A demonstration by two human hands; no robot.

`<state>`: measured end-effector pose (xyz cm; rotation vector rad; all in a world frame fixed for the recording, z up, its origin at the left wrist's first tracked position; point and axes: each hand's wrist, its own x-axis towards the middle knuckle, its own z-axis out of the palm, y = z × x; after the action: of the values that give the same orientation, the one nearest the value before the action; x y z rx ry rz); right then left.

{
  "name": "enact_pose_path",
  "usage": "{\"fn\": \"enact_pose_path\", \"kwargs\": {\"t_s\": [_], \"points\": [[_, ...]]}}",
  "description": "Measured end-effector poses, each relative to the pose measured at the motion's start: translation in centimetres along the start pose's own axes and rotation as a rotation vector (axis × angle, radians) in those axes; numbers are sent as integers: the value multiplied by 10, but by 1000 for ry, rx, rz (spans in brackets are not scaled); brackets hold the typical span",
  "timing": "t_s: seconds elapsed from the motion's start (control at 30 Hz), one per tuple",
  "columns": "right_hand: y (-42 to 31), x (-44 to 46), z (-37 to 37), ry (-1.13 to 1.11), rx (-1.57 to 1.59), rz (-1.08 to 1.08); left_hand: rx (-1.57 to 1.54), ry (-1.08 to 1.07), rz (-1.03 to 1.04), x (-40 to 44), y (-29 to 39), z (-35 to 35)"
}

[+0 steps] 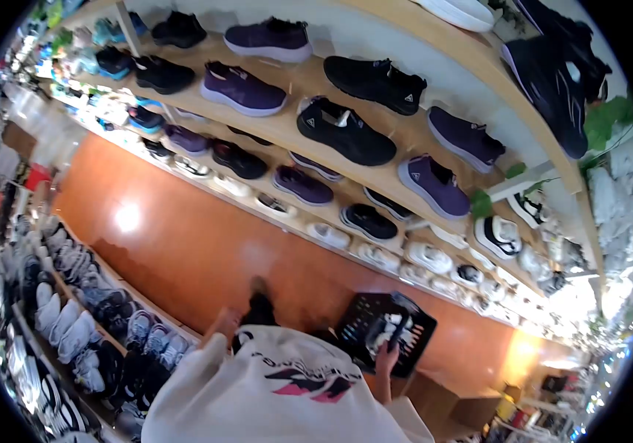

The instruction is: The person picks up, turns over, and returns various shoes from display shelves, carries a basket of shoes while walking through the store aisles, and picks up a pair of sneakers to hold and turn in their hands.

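Observation:
At my right side hangs a black plastic shopping basket point(422, 341) with slotted walls. Black-and-white things lie in it, too small to make out. My right hand point(386, 359) reaches over the basket, its fingers closed round what looks like the dark handle point(403, 329). Low on my left, my left hand point(223, 323) hangs near my leg, in front of the white sweatshirt point(272, 402). That hand is small and blurred, and its fingers cannot be made out. No object shows in it.
A curved wooden shelf point(268, 118) holds rows of black shoes point(346, 133) and purple shoes point(242, 88), with white shoes lower down. More shoes fill the low rack point(65, 325) on the left. A cardboard box point(445, 406) stands behind the basket on the orange floor point(183, 244).

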<state>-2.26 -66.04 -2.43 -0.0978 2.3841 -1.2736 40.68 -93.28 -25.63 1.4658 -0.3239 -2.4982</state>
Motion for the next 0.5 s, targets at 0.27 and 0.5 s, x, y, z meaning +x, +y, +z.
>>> {"fn": "enact_pose_path", "kwargs": {"t_s": [0.27,0.5], "points": [[-47,-1,43,300,-1121,372,346,338,318,-26,167,83],[-217,9,170,83,-580,-520,253,109,795,-46,284,133]]}}
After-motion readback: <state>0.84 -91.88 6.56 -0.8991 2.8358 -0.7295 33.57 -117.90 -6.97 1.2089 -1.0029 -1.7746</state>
